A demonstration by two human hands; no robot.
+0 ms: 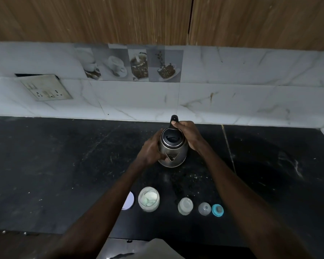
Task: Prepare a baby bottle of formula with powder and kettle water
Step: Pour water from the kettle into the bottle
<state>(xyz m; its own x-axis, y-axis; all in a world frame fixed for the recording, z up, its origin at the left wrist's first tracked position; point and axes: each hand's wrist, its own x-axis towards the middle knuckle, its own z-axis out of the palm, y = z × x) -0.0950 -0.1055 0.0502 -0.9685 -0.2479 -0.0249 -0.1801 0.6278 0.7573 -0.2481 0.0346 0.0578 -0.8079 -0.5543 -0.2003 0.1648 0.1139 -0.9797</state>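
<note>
Presently, stage of task: early to middle, as judged. Item one, the electric kettle [172, 146], steel body, black lid closed, stands upright on the dark stone tabletop [64, 165] at the centre of the frame. The right hand [189, 134] grips its black handle [174, 118] on the far side, fingers wrapped round and thumb laid on top. The left hand [151, 148] holds the near-left flank of the body, fingers curled against the metal. No water is pouring. Item two, the baby bottle [185, 206], stands open and upright at lower centre, well apart from the kettle. Whether it holds powder or water cannot be told from above. Item three, the clear cap [204, 208], and item four, the teal collar with teat [217, 210], stand just right of the bottle, so the unscrewing is done. Item five, the powder jar [149, 199], open, pale powder inside, stands left of the bottle. Its round lid [129, 200] lies beside it, partly hidden by the left forearm. Left to do, by estimate: water, perhaps powder, closing, mixing. Surroundings: a switch and socket plate [45, 87] on the marble wall at mid left, coffee-picture tiles [131, 64] above centre, wooden cabinets across the top. Obstructions: the path from kettle to bottle looks open, though both forearms cross the lower row, so jar and bottle risk a knock.
</note>
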